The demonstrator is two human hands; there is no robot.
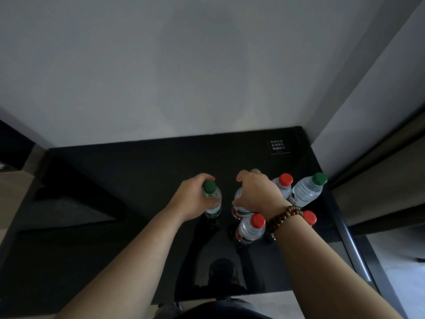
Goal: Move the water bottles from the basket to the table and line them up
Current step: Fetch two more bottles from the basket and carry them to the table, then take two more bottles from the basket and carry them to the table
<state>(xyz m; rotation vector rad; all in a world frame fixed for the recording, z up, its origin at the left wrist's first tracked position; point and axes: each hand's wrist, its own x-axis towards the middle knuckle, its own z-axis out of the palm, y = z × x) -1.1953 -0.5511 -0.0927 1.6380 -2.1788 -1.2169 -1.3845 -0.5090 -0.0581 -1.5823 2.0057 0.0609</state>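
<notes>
Head view, green-capped bottle [211,199]: stands upright on the black table [161,162], left of the group.
Left hand [193,199]: wraps curled fingers round that bottle's shoulder, just under the cap.
Second bottle [239,204]: stands just beside the first; cap hidden, colour impossible to tell.
Right hand [255,192]: closes over the second bottle's top from above, covering neck and cap.
Rear red-capped bottle [285,183]: stands behind the right hand, partly covered by it.
Far green-capped bottle [308,189]: stands rightmost, touching or nearly touching the rear red-capped one.
Front red-capped bottle [251,227]: stands nearest the camera, just beside the right wrist.
Last red cap [309,217]: shows past the forearm; body hidden.
Bead bracelet [284,217]: circles the right wrist.
Sticker [278,146]: sits at the table's far right corner; white print too small to read.
Wall [184,77]: rises pale behind the table.
</notes>
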